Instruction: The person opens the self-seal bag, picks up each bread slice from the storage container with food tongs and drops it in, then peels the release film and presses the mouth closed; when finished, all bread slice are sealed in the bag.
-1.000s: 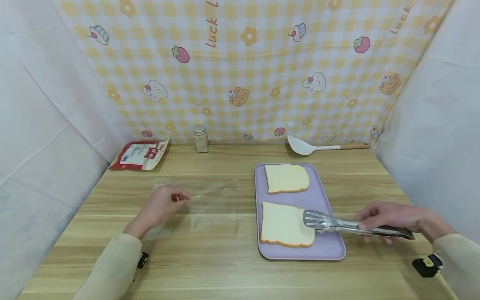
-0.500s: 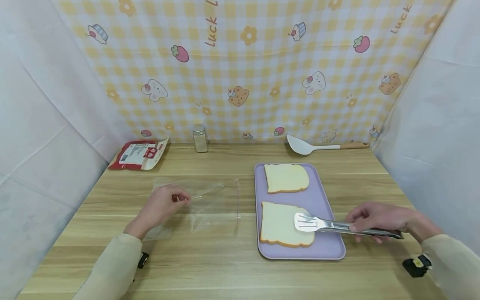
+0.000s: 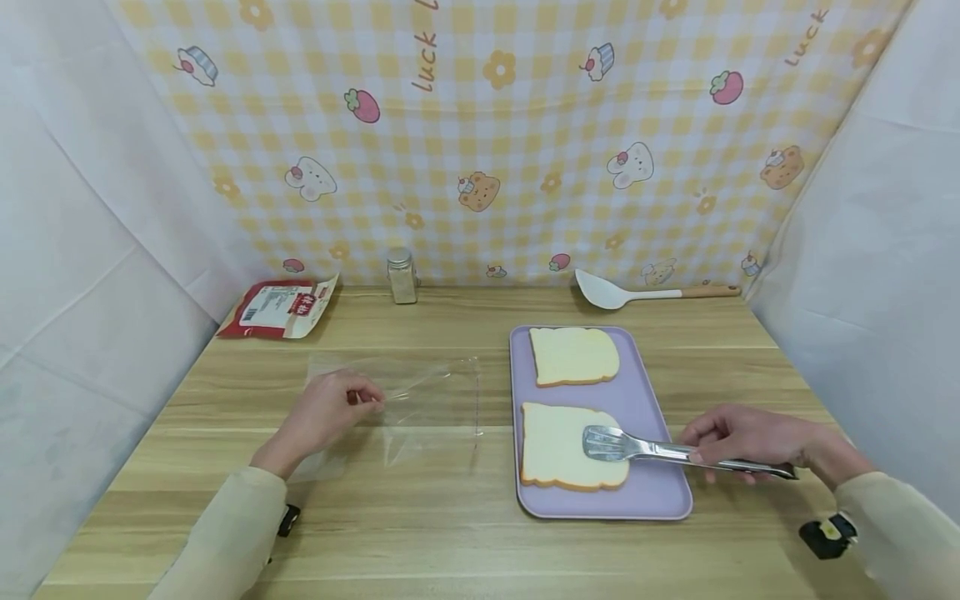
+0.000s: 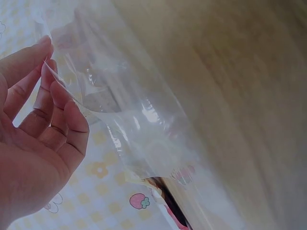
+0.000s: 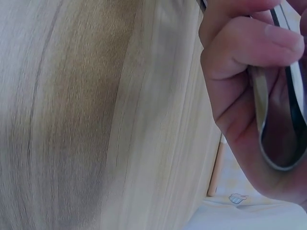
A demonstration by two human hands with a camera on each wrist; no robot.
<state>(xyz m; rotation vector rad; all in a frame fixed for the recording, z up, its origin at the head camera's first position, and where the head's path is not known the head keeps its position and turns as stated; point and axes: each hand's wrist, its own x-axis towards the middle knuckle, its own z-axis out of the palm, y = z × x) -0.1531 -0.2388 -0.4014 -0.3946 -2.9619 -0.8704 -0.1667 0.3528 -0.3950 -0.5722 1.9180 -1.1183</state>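
A: What's the biggest thing?
B: The cloth [image 3: 442, 142], yellow-checked, behind the worktop's far edge.
A: And the worktop [image 3: 420, 542] itself?
B: Wood-grained. Its largest load is the tray [image 3: 637, 392], purple, right of the middle, with its long sides running from the far edge towards the near one.
A: Next in size?
B: The bag [image 3: 435, 400], clear plastic, between the tray and the worktop's left edge. The left hand [image 3: 330, 412] pinches the rim of it between thumb and fingers.
A: What's on the tray?
B: The near slice [image 3: 558, 450] of bread, on the side towards the worktop's near edge, and the far slice [image 3: 573, 357] beyond it, a little apart.
A: In the far left corner?
B: The packet [image 3: 277, 308], red and white.
A: And what's metal there?
B: The tongs [image 3: 660, 450]. The right hand [image 3: 742, 437], towards the worktop's right edge, has thumb and fingers curled round them. Their tips lie over the near slice; whether they touch it, I can't tell.
A: Along the far edge?
B: The spatula [image 3: 611, 296], white, its wooden handle pointing at the far right corner.
A: Smallest?
B: The jar [image 3: 402, 279], upright by the far edge, left of its middle.
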